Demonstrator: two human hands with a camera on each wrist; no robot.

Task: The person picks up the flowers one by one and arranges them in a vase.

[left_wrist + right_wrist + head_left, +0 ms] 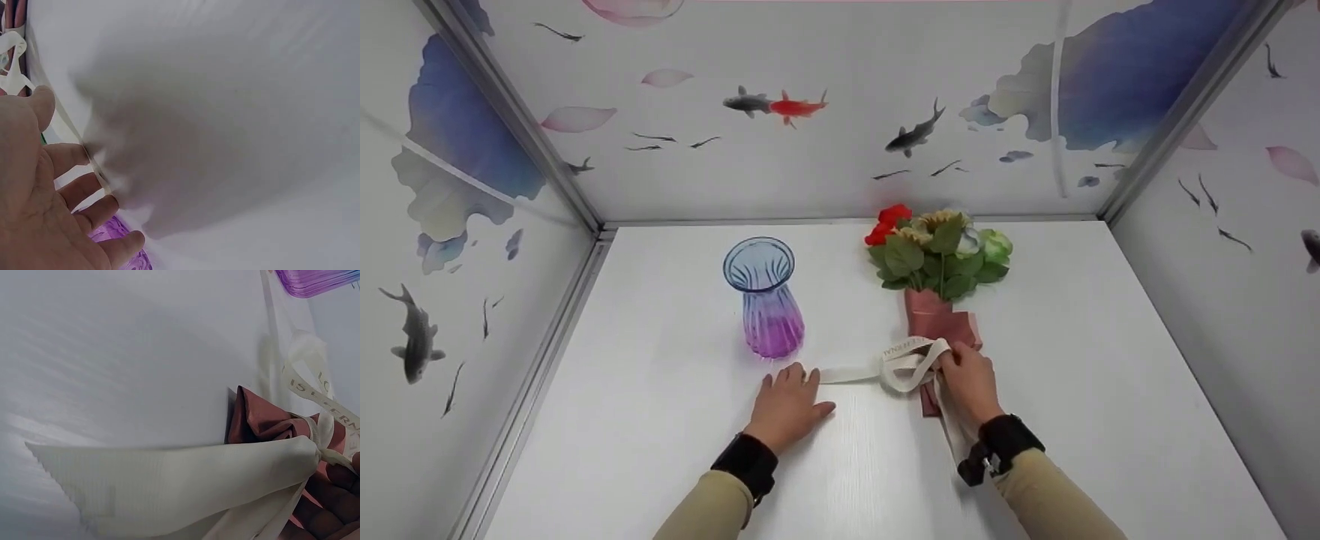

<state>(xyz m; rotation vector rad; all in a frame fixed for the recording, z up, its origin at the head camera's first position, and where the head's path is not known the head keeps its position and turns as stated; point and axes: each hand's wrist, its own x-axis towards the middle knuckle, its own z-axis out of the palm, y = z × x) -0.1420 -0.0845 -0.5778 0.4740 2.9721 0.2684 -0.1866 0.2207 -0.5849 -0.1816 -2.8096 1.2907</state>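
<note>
We see the bouquet [928, 309] right of centre in the head view, lying on the worktop [660, 420] with its long axis running almost straight up and down the frame. Its flower heads [941, 251] point to the top and its wrapped stem end to the bottom. Around the reddish wrapper [930, 319] we find a cream ribbon [911, 347], looped in a bow at the middle of the frame's right half. One tail stretches nearly level leftward to the left hand [789, 411]; another drops toward the lower right. In the right wrist view, a broad tail runs across the lower part, its jagged end at left.

Our left forearm slants up and right from the bottom edge, palm down, fingers spread toward the top and thumb out to the right. That grip is relaxed; the ribbon passes behind its fingers, and we cannot tell how firmly they press it.

Our right forearm slants up and left, and the right hand [971, 384] pinches the ribbon at the bow between thumb and fingers.

A blue-to-purple vase [772, 307] stands upright left of centre, just above the left fingertips.
</note>
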